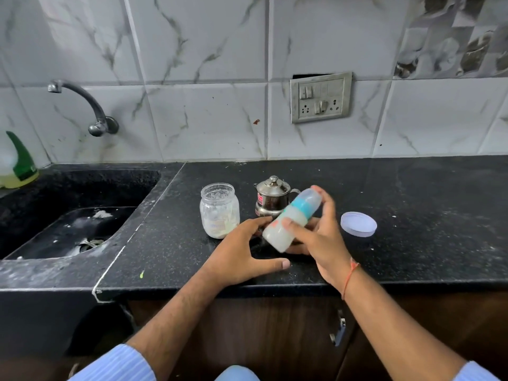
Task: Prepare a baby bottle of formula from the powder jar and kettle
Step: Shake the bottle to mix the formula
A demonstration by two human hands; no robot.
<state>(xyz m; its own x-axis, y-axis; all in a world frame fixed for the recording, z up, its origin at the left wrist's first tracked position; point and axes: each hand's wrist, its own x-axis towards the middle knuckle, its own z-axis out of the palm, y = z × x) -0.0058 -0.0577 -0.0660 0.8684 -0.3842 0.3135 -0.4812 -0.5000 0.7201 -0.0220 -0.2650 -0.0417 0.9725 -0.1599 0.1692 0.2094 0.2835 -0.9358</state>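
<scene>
My right hand (320, 235) grips a baby bottle (288, 220) tilted with its capped top up and to the right; it has a blue collar, a clear cap and milky white liquid inside, and looks blurred. My left hand (242, 250) rests open on the black counter (412, 215), fingers spread, just left of the bottle's base. Behind them stand an open glass powder jar (219, 210) with white powder low inside and a small steel kettle (270, 199) with its lid on.
A pale lilac jar lid (358, 224) lies on the counter to the right. A black sink (74, 215) with a wall tap (90, 108) lies to the left, a green-capped bottle (18, 163) at its far corner. A switch socket (320, 97) sits on the tiled wall.
</scene>
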